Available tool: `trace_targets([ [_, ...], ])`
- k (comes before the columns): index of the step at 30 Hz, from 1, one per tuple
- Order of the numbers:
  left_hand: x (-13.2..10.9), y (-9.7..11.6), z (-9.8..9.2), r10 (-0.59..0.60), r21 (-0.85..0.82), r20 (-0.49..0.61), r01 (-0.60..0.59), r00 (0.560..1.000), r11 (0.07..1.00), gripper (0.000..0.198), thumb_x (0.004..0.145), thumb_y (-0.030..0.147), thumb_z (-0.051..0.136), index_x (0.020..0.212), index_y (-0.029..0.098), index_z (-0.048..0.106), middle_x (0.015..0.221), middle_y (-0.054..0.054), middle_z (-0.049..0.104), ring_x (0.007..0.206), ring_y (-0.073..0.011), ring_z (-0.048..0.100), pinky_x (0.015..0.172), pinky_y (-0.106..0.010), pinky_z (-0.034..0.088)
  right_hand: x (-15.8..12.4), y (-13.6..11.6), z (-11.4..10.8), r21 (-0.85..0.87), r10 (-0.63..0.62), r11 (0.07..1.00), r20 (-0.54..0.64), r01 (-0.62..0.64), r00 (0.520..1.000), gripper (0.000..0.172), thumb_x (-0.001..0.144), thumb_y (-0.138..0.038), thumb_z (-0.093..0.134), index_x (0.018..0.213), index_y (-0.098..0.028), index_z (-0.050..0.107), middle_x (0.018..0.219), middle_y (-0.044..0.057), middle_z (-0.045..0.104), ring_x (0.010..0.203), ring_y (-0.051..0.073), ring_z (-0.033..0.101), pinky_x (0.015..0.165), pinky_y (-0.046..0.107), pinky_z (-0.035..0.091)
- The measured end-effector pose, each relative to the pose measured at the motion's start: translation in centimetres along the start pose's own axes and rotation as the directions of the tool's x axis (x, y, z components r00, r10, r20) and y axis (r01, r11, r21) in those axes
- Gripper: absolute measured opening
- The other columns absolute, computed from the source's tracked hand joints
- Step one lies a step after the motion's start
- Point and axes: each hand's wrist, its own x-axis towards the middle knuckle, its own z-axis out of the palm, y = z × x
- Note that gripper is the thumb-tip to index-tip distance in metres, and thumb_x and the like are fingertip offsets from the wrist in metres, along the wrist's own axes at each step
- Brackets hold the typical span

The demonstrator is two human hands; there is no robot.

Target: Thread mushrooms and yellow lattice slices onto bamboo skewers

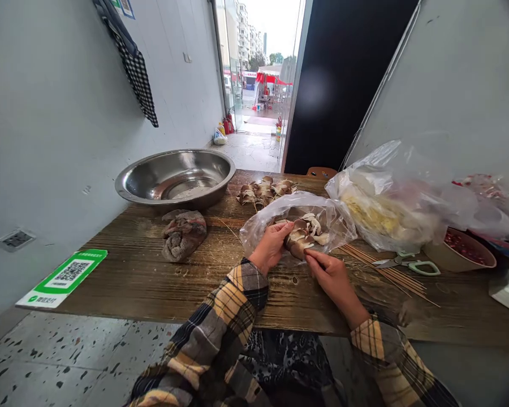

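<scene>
Several brown-capped oyster mushrooms [299, 237] are between my two hands, just over an open clear plastic bag [263, 226] with paler pieces inside. My left hand [274, 244] grips the mushrooms from the left, thumb on top. On the near right side, my right hand [328, 277] pinches the lower edge of a mushroom cap between thumb and fingers. Whether a skewer runs through these mushrooms cannot be made out. Behind the bag lies a pile of mushrooms [265, 192] with thin sticks poking out. Loose wooden skewers [390, 271] lie to the right of my right hand.
A large steel basin [176, 178] stands at the back left, with a grey-brown lumpy cloth-like thing [184, 234] before it. Scissors [407, 263], a filled plastic bag [377, 203] and a tub of dark red pieces [462, 251] are at right. A QR-code card [65, 277] lies at the left edge.
</scene>
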Motion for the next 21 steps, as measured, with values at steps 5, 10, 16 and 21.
trace_targets([
  [5, -0.1, -0.3, -0.1, -0.008, 0.060, 0.029, 0.006, 1.000, 0.998, 0.046, 0.063, 0.053, 0.078, 0.077, 0.011, 0.069, 0.070, -0.003, 0.065, 0.062, -0.0115, 0.055, 0.061, -0.023, 0.043, -0.7, -0.1, -0.9, -0.107, 0.022, 0.994, 0.035, -0.018, 0.999, 0.036, 0.088, -0.038, 0.052, 0.106, -0.015, 0.074, 0.103, 0.010, 0.076, 0.092, 0.026, 0.072, 0.085, 0.039, 0.055],
  [10, -0.5, -0.2, 0.3, -0.029, 0.102, 0.023, 0.026, 0.999, 0.994, 0.053, 0.069, 0.060, 0.071, 0.088, 0.011, 0.068, 0.078, -0.005, 0.067, 0.065, -0.0121, 0.058, 0.063, -0.024, 0.043, -1.5, -0.1, -3.3, -0.188, 0.058, 0.980, 0.000, -0.057, 0.998, 0.037, 0.085, -0.042, 0.054, 0.098, -0.017, 0.076, 0.100, 0.011, 0.076, 0.091, 0.028, 0.072, 0.082, 0.039, 0.057],
  [16, -0.4, -0.1, 0.0, -0.101, 0.060, 0.023, 0.100, 0.995, 0.993, 0.047, 0.085, 0.057, 0.054, 0.096, 0.012, 0.060, 0.086, -0.012, 0.071, 0.064, -0.0163, 0.066, 0.064, -0.029, 0.048, -3.9, -2.8, -9.3, -0.318, 0.050, 0.946, -0.064, -0.068, 0.997, 0.029, 0.077, -0.045, 0.062, 0.085, -0.022, 0.079, 0.090, 0.007, 0.078, 0.081, 0.025, 0.073, 0.070, 0.031, 0.058],
  [21, 0.1, -1.3, -0.1, -0.107, 0.130, 0.039, 0.101, 0.993, 0.986, 0.035, 0.081, 0.047, 0.061, 0.087, 0.013, 0.059, 0.074, -0.006, 0.068, 0.053, -0.0122, 0.061, 0.057, -0.024, 0.044, -1.0, -10.5, -9.3, -0.314, 0.026, 0.946, -0.178, -0.081, 0.984, 0.031, 0.076, -0.045, 0.064, 0.087, -0.020, 0.077, 0.071, 0.004, 0.074, 0.062, 0.018, 0.067, 0.055, 0.024, 0.051],
])
